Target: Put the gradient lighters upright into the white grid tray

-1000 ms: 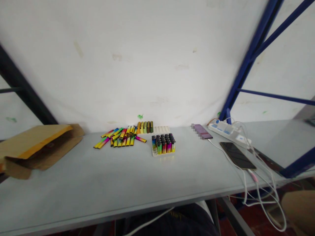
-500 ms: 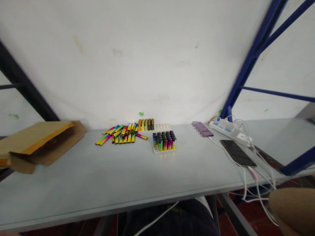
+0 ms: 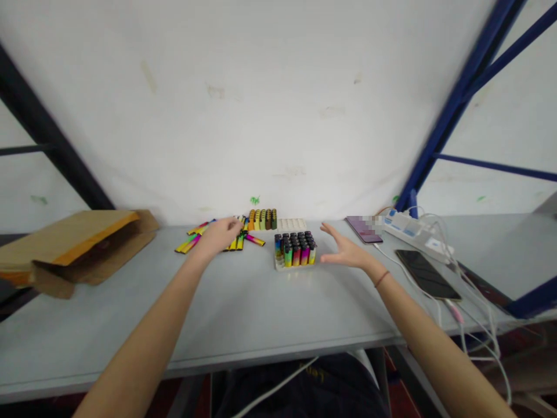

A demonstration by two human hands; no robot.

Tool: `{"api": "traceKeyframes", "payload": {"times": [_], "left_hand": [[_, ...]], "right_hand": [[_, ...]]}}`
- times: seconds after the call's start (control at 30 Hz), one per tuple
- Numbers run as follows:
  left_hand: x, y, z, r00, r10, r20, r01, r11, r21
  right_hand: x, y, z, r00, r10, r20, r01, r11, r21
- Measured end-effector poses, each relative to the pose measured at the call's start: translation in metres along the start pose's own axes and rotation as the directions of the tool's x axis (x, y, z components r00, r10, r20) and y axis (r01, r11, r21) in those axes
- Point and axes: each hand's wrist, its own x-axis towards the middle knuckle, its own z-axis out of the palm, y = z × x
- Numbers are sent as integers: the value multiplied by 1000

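Note:
My left hand (image 3: 219,235) reaches over a loose pile of rainbow-coloured lighter sleeves (image 3: 194,241) near the back of the grey table (image 3: 243,307); its fingers curl down onto the pile, and what they hold is hidden. My right hand (image 3: 343,249) hovers open, fingers spread, just right of a white tray of rainbow lighters with black tops (image 3: 295,251). Behind it stand a row of yellow-green lighters (image 3: 263,219) and an empty white tray (image 3: 291,224).
An open cardboard box (image 3: 73,247) lies at the left. At the right are a purple phone (image 3: 364,229), a white power strip (image 3: 413,231), a black phone (image 3: 427,274) and several white cables (image 3: 474,325). Blue shelf posts (image 3: 456,104) rise at the right.
Both arms have come into view and stretched out over the table. The left hand reached the sleeve pile, the right came beside the lighter tray. The view shifted slightly.

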Motion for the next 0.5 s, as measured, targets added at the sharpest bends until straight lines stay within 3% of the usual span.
{"api": "traceKeyframes", "payload": {"times": [0.1,0.2,0.3,0.5], "left_hand": [[6,4,52,992,65,104,-86,973,216],[6,8,84,996,-43,76,12,929,369],[3,12,98,993,-112,35,85,892,443],[0,11,113,998,-45,36,27,920,390]], "right_hand": [[14,17,24,996,12,84,-13,1000,8],[21,18,37,995,-54,84,54,999,5],[23,19,48,996,-26,90,28,999,-28],[21,27,64,996,54,70,-48,995,-82]]}}
